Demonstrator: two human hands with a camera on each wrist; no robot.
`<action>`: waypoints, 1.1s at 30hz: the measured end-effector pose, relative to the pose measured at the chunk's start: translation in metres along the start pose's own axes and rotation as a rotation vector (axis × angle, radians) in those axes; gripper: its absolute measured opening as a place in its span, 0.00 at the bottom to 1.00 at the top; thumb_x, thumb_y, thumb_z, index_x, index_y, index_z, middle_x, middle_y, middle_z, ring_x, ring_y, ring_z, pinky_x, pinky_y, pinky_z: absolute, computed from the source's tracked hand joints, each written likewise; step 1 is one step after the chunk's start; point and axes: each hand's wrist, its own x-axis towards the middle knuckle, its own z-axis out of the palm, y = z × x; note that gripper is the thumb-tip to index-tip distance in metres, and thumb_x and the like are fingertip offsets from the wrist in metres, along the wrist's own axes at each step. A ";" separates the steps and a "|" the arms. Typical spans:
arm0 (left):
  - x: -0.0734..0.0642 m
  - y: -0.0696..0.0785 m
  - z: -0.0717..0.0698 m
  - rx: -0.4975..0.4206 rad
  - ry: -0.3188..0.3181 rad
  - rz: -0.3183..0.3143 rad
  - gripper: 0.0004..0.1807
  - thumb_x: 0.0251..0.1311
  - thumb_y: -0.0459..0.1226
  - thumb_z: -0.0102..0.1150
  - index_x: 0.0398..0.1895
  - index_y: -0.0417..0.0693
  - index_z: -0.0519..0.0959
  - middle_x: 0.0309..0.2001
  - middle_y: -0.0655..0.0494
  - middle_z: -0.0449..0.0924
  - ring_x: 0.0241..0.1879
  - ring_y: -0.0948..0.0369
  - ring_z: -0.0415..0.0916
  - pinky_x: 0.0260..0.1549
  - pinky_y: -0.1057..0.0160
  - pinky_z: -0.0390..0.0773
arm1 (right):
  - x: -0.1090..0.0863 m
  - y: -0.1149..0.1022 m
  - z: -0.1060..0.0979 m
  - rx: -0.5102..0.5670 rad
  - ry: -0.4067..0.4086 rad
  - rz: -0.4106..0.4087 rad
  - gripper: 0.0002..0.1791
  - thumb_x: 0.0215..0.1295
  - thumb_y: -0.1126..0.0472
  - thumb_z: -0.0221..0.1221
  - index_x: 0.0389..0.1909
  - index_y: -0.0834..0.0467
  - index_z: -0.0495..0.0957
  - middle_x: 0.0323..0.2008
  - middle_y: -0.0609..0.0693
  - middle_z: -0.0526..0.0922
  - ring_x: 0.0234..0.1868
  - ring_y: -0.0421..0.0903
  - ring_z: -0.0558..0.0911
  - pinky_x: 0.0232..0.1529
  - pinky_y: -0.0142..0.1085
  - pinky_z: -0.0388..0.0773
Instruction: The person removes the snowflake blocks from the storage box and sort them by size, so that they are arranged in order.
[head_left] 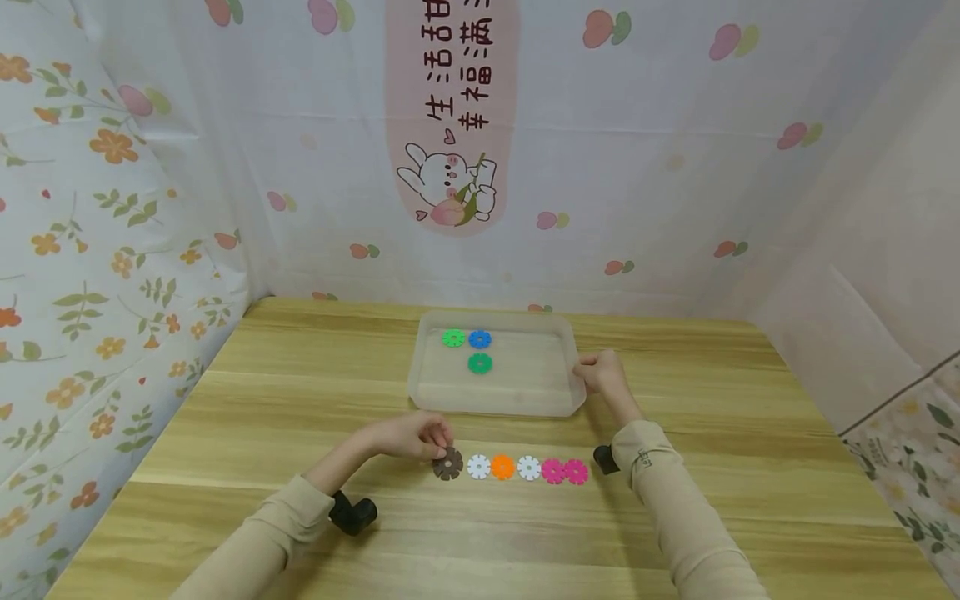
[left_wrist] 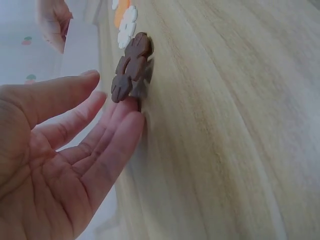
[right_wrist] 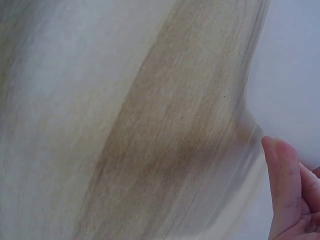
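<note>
A brown notched disc point(head_left: 448, 464), of the interlocking snowflake kind, lies at the left end of a row on the table. My left hand point(head_left: 414, 435) is at its edge; in the left wrist view the fingertips touch the near side of the brown disc point(left_wrist: 132, 67) while the thumb stands apart from it. To its right run a white disc point(head_left: 478, 467), an orange disc point(head_left: 502, 467), another white disc point(head_left: 528, 467) and two pink discs point(head_left: 553, 471). My right hand point(head_left: 600, 372) pinches the right side of a translucent plastic tray point(head_left: 495, 403).
Inside the tray lie a light green disc point(head_left: 453, 337), a blue disc point(head_left: 480, 339) and a darker green disc point(head_left: 480, 363). The wooden table point(head_left: 315, 367) meets a printed cloth backdrop point(head_left: 637, 200) behind the tray. Black wrist mounts point(head_left: 352, 514) sit below both hands.
</note>
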 end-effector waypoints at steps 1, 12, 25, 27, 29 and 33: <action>0.000 0.001 -0.001 0.003 -0.002 -0.001 0.10 0.56 0.29 0.54 0.41 0.32 0.73 0.37 0.44 0.78 0.38 0.61 0.74 0.35 0.72 0.75 | 0.000 0.000 -0.001 0.000 0.001 0.003 0.16 0.60 0.68 0.52 0.47 0.74 0.75 0.50 0.70 0.75 0.40 0.57 0.82 0.31 0.34 0.81; 0.009 0.019 -0.020 0.019 0.052 0.045 0.12 0.59 0.31 0.52 0.43 0.31 0.71 0.41 0.40 0.76 0.42 0.51 0.77 0.41 0.61 0.79 | 0.004 0.001 -0.004 0.006 0.015 -0.014 0.16 0.60 0.68 0.52 0.46 0.73 0.76 0.49 0.70 0.75 0.42 0.58 0.82 0.31 0.33 0.81; 0.056 0.017 -0.051 -0.052 0.201 0.062 0.13 0.62 0.35 0.50 0.45 0.32 0.71 0.34 0.45 0.77 0.29 0.58 0.77 0.26 0.62 0.81 | 0.004 0.002 -0.005 -0.009 0.014 -0.001 0.16 0.59 0.68 0.52 0.45 0.72 0.77 0.49 0.69 0.76 0.39 0.56 0.83 0.30 0.33 0.81; 0.065 0.017 -0.052 -0.033 0.230 0.025 0.13 0.62 0.34 0.50 0.46 0.33 0.71 0.36 0.44 0.77 0.30 0.57 0.77 0.27 0.62 0.81 | 0.004 0.002 -0.005 -0.013 0.017 -0.002 0.15 0.58 0.68 0.53 0.44 0.71 0.77 0.49 0.69 0.77 0.37 0.55 0.84 0.30 0.33 0.81; 0.070 0.023 -0.053 -0.005 0.256 -0.045 0.14 0.61 0.30 0.50 0.47 0.30 0.70 0.39 0.40 0.76 0.35 0.53 0.77 0.30 0.60 0.81 | 0.004 0.003 -0.004 -0.023 0.021 -0.007 0.15 0.58 0.68 0.52 0.44 0.71 0.78 0.49 0.69 0.77 0.35 0.54 0.84 0.29 0.33 0.81; 0.085 0.019 -0.052 0.101 0.295 -0.084 0.16 0.59 0.30 0.52 0.49 0.29 0.69 0.46 0.37 0.74 0.45 0.48 0.76 0.41 0.59 0.79 | 0.004 0.004 -0.002 -0.031 0.032 -0.015 0.15 0.56 0.68 0.53 0.42 0.72 0.78 0.47 0.68 0.78 0.34 0.53 0.83 0.28 0.34 0.81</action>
